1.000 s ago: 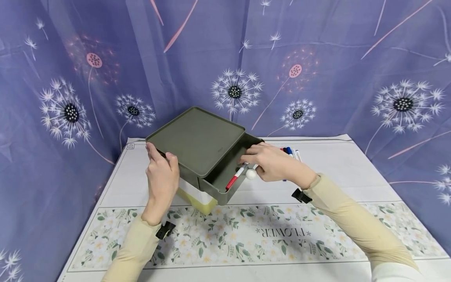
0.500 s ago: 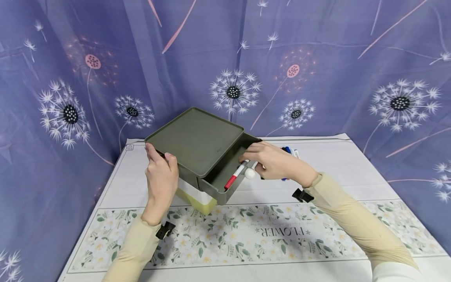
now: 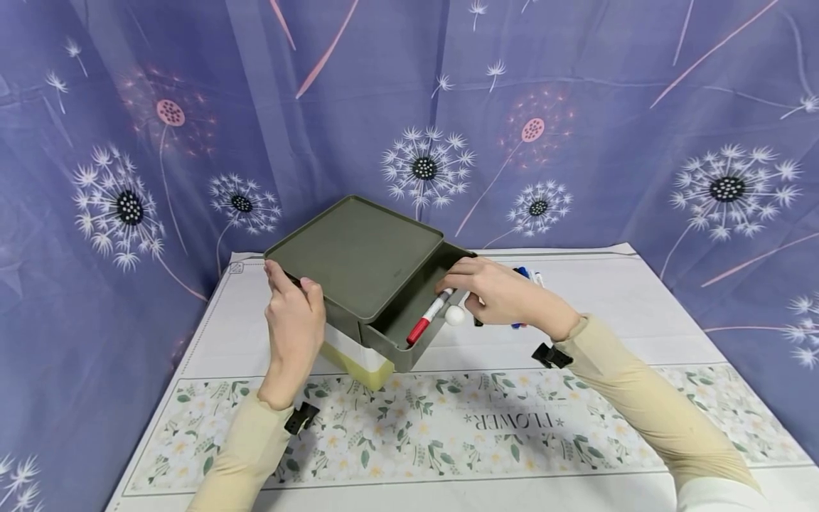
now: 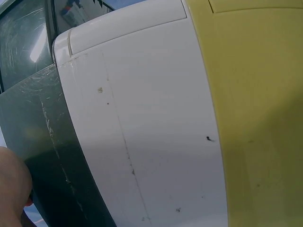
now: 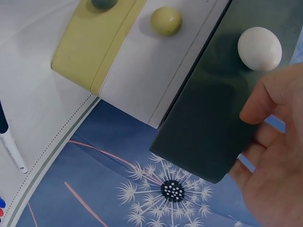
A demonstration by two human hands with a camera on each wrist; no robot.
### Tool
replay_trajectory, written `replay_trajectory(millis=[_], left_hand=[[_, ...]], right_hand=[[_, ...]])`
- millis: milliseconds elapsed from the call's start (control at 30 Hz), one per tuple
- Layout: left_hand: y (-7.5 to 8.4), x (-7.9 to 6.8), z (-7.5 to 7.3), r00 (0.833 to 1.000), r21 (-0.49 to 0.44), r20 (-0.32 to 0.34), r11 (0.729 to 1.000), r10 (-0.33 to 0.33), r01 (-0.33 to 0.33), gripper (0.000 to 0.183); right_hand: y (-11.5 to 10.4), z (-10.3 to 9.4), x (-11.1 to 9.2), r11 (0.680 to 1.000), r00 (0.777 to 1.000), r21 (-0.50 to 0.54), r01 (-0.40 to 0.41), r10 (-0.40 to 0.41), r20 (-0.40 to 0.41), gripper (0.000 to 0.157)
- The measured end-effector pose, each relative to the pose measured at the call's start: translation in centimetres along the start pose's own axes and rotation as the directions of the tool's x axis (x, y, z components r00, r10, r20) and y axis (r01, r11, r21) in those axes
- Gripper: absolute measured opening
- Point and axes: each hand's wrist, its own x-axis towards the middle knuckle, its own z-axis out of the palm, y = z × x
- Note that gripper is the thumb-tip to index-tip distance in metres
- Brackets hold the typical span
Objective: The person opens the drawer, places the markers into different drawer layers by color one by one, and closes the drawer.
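The right hand (image 3: 493, 288) is gripping the front wall of the top drawer (image 3: 411, 361): in the right wrist view the thumb is pressing the outer face near the white knob (image 3: 455, 315), while the fingers are reaching over the edge to the inside. The left hand (image 3: 293, 309) is bracing the near left side of the storage box (image 3: 365, 249), its forefinger and thumb lying fairly straight along the upper edge; its other fingers are staying out of sight.

A red-and-white marker (image 3: 429, 318) is lying inside the drawer, close along the front wall. Its long axis is running roughly parallel to that wall, with the red cap pointing toward the person and the far end sitting just under the right fingertips; whether they are touching it cannot be told. The right hand is clearly being the nearer one, with the left standing across the box top from the marker.

The drawer is sticking out to the right of the box. Below it a white drawer (image 5: 142, 56) and a yellow drawer (image 5: 92, 52) are sitting flush. More markers (image 3: 526, 274) are lying on the counter (image 3: 614, 306) beyond the right hand, and a purple curtain (image 3: 333, 135) is hanging behind.
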Motion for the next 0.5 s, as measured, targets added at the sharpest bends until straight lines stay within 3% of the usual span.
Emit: replay_trajectory(millis=[500], left_hand=[[-0.11,-0.07,0.10,1.000,0.002,-0.007,1.000,0.007,-0.007,0.062]], right_hand=[[0.15,-0.09,0.03,1.000,1.000,0.007,-0.009,0.009,0.007,0.053]])
